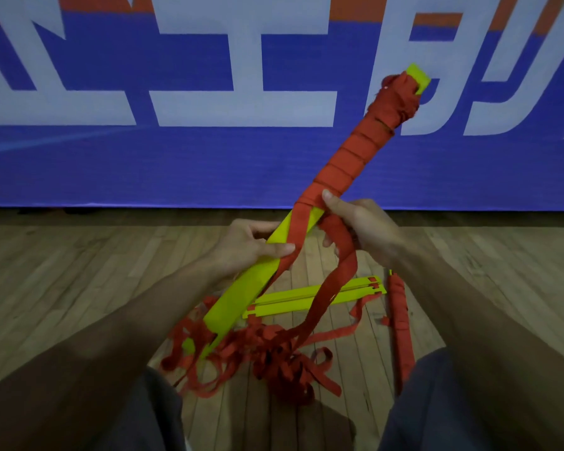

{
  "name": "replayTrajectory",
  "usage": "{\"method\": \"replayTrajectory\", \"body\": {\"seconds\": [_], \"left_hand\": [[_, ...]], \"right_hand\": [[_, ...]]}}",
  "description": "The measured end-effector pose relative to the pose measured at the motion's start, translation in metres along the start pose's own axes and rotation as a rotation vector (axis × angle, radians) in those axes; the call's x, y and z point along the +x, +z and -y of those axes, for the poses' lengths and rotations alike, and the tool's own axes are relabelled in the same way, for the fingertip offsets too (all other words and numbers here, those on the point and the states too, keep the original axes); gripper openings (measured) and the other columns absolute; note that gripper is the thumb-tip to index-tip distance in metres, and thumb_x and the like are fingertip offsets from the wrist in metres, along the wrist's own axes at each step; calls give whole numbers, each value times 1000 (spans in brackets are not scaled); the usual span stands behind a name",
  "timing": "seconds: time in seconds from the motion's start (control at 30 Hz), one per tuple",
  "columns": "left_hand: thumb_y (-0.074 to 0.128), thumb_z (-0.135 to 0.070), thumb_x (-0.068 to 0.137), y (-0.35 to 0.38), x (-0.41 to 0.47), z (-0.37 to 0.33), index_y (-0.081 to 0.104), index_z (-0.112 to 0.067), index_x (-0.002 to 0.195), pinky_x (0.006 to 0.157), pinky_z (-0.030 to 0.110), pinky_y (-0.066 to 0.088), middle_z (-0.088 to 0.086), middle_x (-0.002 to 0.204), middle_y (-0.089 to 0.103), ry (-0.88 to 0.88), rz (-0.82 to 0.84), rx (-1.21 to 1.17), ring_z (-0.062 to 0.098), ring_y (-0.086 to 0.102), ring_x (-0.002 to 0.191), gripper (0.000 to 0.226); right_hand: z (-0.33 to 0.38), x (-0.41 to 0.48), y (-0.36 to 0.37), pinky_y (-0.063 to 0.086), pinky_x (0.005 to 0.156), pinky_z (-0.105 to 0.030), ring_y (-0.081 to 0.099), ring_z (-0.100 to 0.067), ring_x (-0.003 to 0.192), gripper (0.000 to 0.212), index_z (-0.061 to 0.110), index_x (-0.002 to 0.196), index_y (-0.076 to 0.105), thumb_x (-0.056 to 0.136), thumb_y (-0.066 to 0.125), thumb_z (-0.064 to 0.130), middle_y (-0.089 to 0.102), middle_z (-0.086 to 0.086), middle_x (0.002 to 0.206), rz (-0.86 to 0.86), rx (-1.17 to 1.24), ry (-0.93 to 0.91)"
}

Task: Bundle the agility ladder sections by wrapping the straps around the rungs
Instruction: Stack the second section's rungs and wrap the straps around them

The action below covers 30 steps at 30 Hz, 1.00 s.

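Observation:
A stack of yellow ladder rungs (238,294) slants from low centre up to the right. Its upper half is bound in red strap (352,154), with the yellow tip bare at the top. My left hand (241,249) grips the rung stack at mid-length, thumb over a strand of strap. My right hand (358,229) holds the loose red strap beside the stack, forefinger on the lowest wrap. That strap hangs down into a tangled red pile (274,359) on the floor between my knees.
More yellow rungs (316,297) lie flat on the wooden floor behind the pile. A finished bundle wrapped in red (401,323) lies to the right by my right knee. A blue banner with white letters (209,157) stands close ahead.

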<state>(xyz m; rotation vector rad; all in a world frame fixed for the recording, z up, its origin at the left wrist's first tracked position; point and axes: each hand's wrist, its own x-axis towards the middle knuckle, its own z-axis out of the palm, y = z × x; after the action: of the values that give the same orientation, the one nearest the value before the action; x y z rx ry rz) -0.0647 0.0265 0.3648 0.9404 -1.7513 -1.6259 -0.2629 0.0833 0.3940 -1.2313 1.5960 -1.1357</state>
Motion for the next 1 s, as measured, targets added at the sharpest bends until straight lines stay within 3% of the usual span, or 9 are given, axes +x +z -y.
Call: {"method": "replayTrajectory", "body": {"seconds": [0.1, 0.2, 0.3, 0.47, 0.67, 0.73, 0.83, 0.93, 1.0], "left_hand": [[80, -10, 76, 3, 1, 5, 72, -29, 109, 86, 30, 54, -1, 104, 75, 148, -80, 244, 14, 70, 94, 40], [81, -22, 76, 4, 2, 6, 69, -26, 119, 90, 16, 45, -19, 120, 65, 225, -173, 515, -4, 61, 105, 45], [77, -23, 81, 8, -1, 2, 68, -32, 117, 78, 7, 41, -44, 96, 58, 283, -100, 524, -24, 55, 90, 38], [59, -31, 94, 14, -6, -6, 67, -39, 116, 68, 17, 49, -12, 96, 74, 53, 120, 109, 4, 67, 86, 24], [55, -30, 92, 7, -7, -1, 55, -12, 131, 88, 46, 54, 19, 116, 66, -131, 440, -174, 37, 66, 102, 42], [51, -31, 90, 8, -8, -3, 55, -6, 126, 77, 43, 57, 20, 113, 68, -154, 502, -248, 37, 70, 93, 44], [55, -32, 84, 8, -8, -7, 57, -6, 115, 65, 35, 59, 9, 95, 72, -120, 451, -261, 28, 72, 76, 41], [53, -24, 85, 4, -9, -9, 54, -7, 113, 59, 33, 59, 5, 85, 68, -72, 387, -273, 26, 71, 73, 32], [56, -17, 87, -1, -10, -8, 50, -7, 111, 59, 36, 59, 6, 83, 67, -38, 364, -300, 30, 71, 76, 27]], "right_hand": [[-1, -2, 10, 50, 59, -30, 61, -17, 52, 54, 11, 84, 71, 88, 55, 62, 70, -9, 67, -13, -31, 12], [-3, 0, 18, 55, 56, -32, 65, -24, 53, 52, 11, 88, 71, 83, 63, 62, 68, -12, 66, -99, 46, 55], [-3, 3, 21, 58, 59, -34, 66, -26, 52, 52, 7, 84, 71, 84, 63, 59, 71, -12, 66, -165, 89, 91], [1, 4, 15, 47, 47, -25, 56, -19, 39, 47, 7, 69, 63, 87, 57, 50, 59, -9, 46, -295, 11, 68], [5, 5, 8, 42, 45, -21, 49, -18, 36, 54, 5, 61, 64, 94, 50, 46, 51, -11, 40, -249, 114, -65], [5, 5, 6, 43, 48, -22, 50, -18, 38, 58, 2, 66, 64, 93, 49, 50, 53, -10, 41, -241, 135, -82], [3, 6, 2, 45, 50, -23, 51, -18, 42, 64, -1, 72, 64, 92, 49, 58, 58, -16, 52, -189, 190, -105], [1, 6, 0, 44, 53, -30, 52, -20, 50, 76, -9, 90, 66, 84, 51, 65, 57, -26, 76, -66, 270, -146], [2, 4, -1, 44, 50, -29, 51, -19, 54, 75, -5, 98, 69, 80, 52, 65, 56, -23, 81, 12, 280, -149]]}}
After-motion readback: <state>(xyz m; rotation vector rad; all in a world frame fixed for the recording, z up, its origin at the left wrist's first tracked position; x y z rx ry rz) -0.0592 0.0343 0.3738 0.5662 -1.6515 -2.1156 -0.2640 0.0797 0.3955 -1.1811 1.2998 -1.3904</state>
